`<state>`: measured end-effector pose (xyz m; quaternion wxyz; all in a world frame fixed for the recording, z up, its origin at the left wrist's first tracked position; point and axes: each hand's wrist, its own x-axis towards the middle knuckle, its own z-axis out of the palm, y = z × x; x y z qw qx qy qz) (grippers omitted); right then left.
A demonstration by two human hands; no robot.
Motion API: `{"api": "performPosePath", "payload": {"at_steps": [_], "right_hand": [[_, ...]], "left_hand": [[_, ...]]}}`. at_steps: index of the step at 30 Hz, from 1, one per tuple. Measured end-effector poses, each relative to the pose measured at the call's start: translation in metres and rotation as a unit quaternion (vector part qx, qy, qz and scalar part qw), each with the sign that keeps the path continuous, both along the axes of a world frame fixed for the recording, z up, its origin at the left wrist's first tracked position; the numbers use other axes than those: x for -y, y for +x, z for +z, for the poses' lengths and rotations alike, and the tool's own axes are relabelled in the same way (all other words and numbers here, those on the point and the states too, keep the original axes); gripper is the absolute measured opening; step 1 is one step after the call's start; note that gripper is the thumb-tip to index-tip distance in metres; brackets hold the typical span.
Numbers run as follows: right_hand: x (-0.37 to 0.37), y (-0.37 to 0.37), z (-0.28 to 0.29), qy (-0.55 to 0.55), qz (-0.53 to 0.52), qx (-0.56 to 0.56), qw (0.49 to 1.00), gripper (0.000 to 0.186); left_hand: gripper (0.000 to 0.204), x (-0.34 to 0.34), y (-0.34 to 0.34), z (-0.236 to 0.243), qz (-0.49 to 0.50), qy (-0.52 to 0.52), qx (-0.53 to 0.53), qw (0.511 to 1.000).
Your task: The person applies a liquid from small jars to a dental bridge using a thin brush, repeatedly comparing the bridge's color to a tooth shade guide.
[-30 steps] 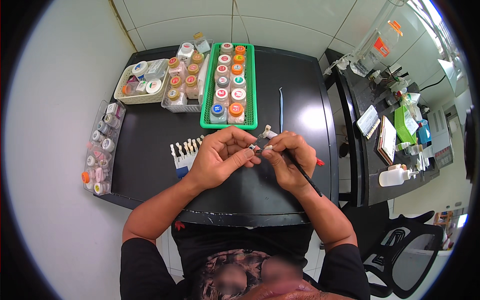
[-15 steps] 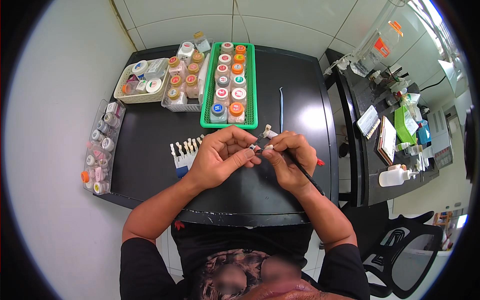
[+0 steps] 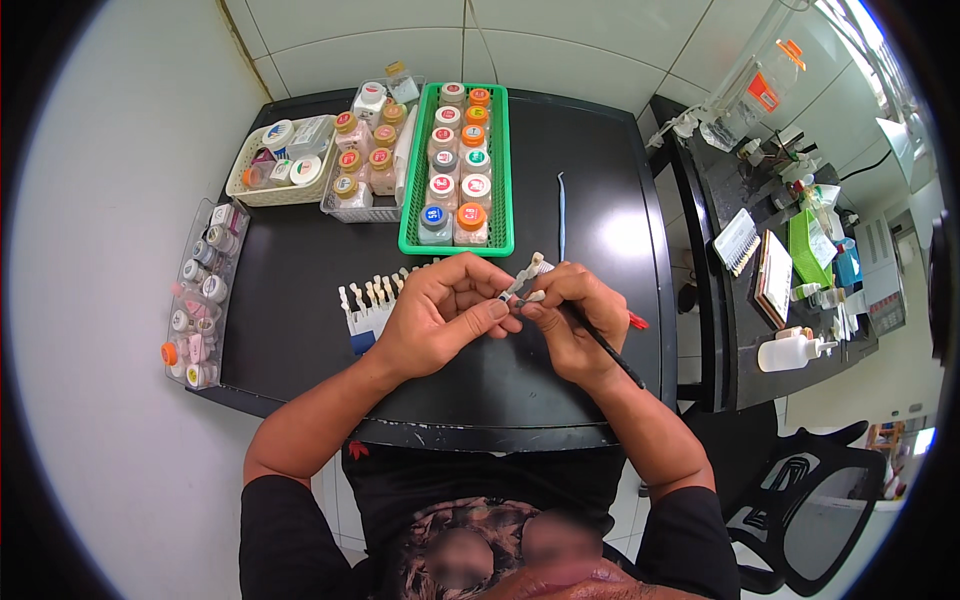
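Near the middle of the black table, my left hand (image 3: 452,308) pinches a slim shade tab (image 3: 527,271) with a tooth-shaped, cream tip pointing up and away. Close beside it, my right hand (image 3: 580,318) is closed, thumb and forefinger gripping a small tooth-coloured piece (image 3: 534,297). The two pieces almost meet; whether they touch is hidden by fingers. A black cord or handle (image 3: 612,352) passes under my right fingers toward the wrist. Left of my left hand lies a white shade guide (image 3: 370,318) with several tooth tabs and a blue end (image 3: 364,344).
A green basket (image 3: 507,180) of capped jars stands beyond my hands, with a grey basket (image 3: 350,213) and a cream basket (image 3: 285,197) to its left. Jars fill a clear tray (image 3: 203,300) at the left edge. A blue tool (image 3: 562,225) lies right. A side bench (image 3: 725,330) holds bottles.
The shade tab in my left hand has turned slightly, so more of its pale length shows. The piece in my right hand has tilted a little. Both hands stay nearly in place.
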<state>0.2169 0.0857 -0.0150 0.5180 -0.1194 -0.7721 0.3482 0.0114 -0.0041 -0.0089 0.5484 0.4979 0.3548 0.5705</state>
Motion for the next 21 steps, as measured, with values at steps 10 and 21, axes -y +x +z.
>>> {"api": "performPosePath", "payload": {"at_steps": [10, 21], "right_hand": [[-0.002, 0.001, 0.0, -0.026, -0.003, -0.04, 0.999, 0.025], [-0.006, 0.004, 0.003, 0.033, -0.004, 0.0, 0.999, 0.026]], "left_hand": [[0.022, 0.002, 0.001, 0.0, 0.015, -0.001, 0.007, 1.0], [0.021, 0.005, 0.004, 0.006, 0.034, -0.03, -0.006, 0.999]]}}
